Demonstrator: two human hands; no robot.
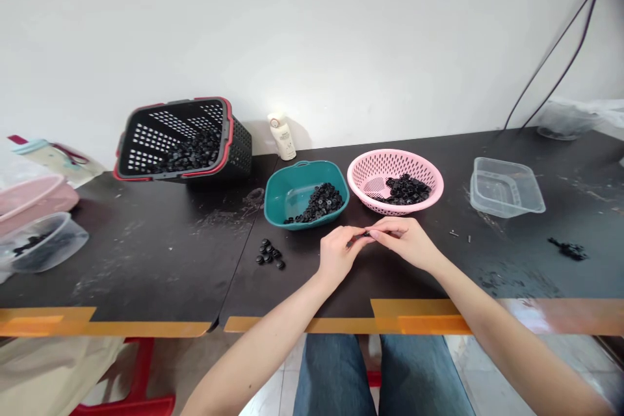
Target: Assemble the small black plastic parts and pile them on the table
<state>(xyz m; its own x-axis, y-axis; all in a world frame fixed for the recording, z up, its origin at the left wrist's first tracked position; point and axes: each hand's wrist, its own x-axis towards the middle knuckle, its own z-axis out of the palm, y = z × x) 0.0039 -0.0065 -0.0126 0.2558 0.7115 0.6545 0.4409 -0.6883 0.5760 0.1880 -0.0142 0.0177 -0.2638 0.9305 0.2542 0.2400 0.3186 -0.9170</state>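
Observation:
My left hand [340,248] and my right hand [402,239] meet at the fingertips over the black table, just in front of the pink basket. Between them they pinch a small black part [366,234], mostly covered by the fingers. Small black round parts fill one side of the teal basin [287,192], left of my hands. More black pieces [408,190] lie in the pink perforated basket [358,172]. On the table left of my left hand sits a loose group of black round caps [267,252].
A dark basket with red trim [241,146] holds many black parts at the back left, beside a white bottle [283,138]. To the right stand a clear plastic tub [507,190], small metal pins [454,233] and a black clump [569,249]. Orange tape [419,318] lines the front edge.

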